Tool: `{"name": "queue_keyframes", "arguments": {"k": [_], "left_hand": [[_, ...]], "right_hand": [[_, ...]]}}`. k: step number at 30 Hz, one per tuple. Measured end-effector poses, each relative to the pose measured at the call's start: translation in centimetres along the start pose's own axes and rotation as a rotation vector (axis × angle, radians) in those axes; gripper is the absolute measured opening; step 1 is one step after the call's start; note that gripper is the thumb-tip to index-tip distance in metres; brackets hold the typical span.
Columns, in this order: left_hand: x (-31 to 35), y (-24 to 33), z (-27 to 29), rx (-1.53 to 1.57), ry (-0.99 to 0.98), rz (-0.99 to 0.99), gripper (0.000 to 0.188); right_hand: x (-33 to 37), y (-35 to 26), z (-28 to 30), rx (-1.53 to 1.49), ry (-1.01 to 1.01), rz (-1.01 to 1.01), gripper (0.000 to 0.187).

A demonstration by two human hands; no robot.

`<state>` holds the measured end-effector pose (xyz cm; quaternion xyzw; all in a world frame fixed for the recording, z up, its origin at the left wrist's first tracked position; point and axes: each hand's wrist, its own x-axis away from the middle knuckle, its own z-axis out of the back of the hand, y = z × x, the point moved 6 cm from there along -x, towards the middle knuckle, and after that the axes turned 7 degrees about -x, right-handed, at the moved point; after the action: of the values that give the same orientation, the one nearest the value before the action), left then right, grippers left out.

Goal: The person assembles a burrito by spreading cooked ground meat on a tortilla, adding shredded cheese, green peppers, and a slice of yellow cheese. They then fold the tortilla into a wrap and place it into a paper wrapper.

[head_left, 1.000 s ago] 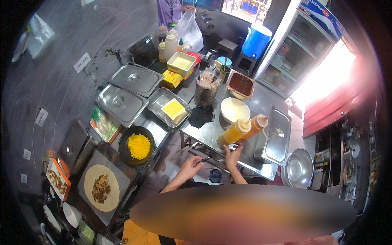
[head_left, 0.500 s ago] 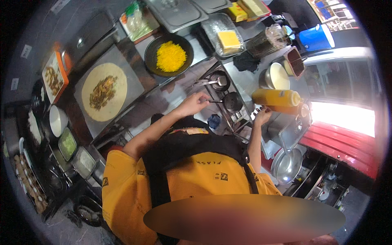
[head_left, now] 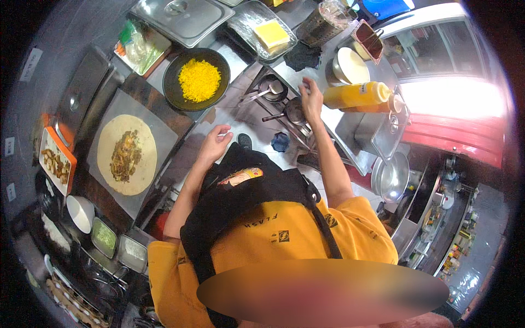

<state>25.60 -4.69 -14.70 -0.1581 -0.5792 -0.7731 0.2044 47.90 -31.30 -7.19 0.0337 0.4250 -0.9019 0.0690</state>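
My left hand (head_left: 217, 143) hangs in the air over the floor, fingers loosely apart, holding nothing. My right hand (head_left: 311, 104) is raised beside a small black pan (head_left: 295, 111) on the burner; its fingers are slightly curled with nothing visible in them. Behind that pan, a second small pan (head_left: 272, 87) holds a spoon-like metal utensil. To the left, a flat round tortilla (head_left: 108, 150) lies on a pale sheet (head_left: 162, 130) with a brown chopped filling (head_left: 126, 157) along its middle. Shredded yellow cheese (head_left: 199, 81) fills a black bowl (head_left: 170, 94).
Yellow squeeze bottles (head_left: 358, 96) lie right of my right hand, near a cream-coloured bowl (head_left: 351, 66). A tray with cheese slices (head_left: 272, 34) stands at the back. An orange-rimmed tray (head_left: 70, 156) and a green-filled container (head_left: 104, 238) sit at the left.
My left hand has let go of the small pan's handle and moved left. My right hand has moved from beside the squeeze bottles up and left toward the burners. The view has shifted.
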Motion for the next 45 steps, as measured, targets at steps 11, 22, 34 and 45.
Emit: {"name": "queue_keyframes", "arguments": {"k": [11, 22, 34, 45], "left_hand": [[-5.0, 7.3, -6.7, 0.382, -0.162, -0.023, 0.042], [-9.4, 14.1, -19.9, 1.148, -0.243, 0.026, 0.053], [-10.8, 22.0, -9.4, 0.470, 0.245, -0.302, 0.041], [-15.2, 24.0, 4.8, -0.663, 0.838, -0.429, 0.035]], "right_hand": [[-6.9, 4.6, -4.6, 0.455, -0.236, 0.206, 0.028], [3.6, 4.5, -3.9, -0.369, -0.171, -0.074, 0.055], [-9.8, 4.1, 3.3, -0.526, -0.219, -0.215, 0.059], [-7.0, 0.2, -1.1, -0.022, -0.307, 0.073, 0.060]]}}
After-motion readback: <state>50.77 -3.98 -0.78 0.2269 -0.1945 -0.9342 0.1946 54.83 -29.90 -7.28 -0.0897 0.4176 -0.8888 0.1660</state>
